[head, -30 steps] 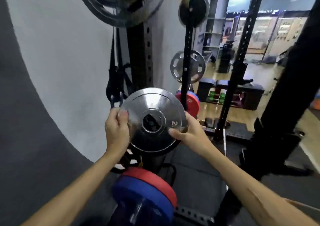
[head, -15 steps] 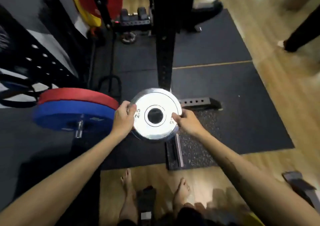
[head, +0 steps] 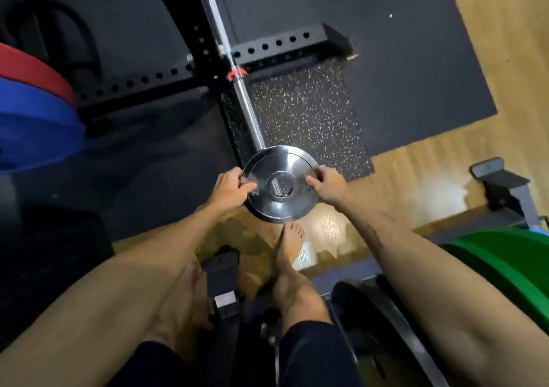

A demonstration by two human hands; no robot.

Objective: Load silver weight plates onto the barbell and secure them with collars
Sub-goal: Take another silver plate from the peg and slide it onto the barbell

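1. A black rubber floor mat (head: pixel 386 69) covered most of the upper floor, with wooden flooring (head: pixel 505 60) past its right edge and below its near edge.
2. A black perforated rack base (head: pixel 267 48) lay across the mat, one beam running left to right and another crossing it.
3. At the left edge of the view sat a blue bumper plate (head: pixel 32 125) with a red bumper plate (head: pixel 29 70) just behind it; a green bumper plate (head: pixel 505 265) showed at the right edge.
4. A speckled mat tile (head: pixel 312 119) lay at the near edge of the black mat, under the bar's end.
5. The barbell (head: pixel 248 110) ran from the top centre down toward the person, with a red ring (head: pixel 236 74) around it where the sleeve began.
6. The silver weight plate (head: pixel 280 187) was held upright at the near tip of the barbell sleeve, the bar's end showing in its centre hole.
7. The left hand (head: pixel 230 189) was clamped on the plate's left rim, thumb on the near face.
8. The right hand (head: pixel 326 184) gripped the right rim the same way, thumb pressed on the face.
9. A bare right foot (head: pixel 289 245) stood on the wooden flooring just below the plate.
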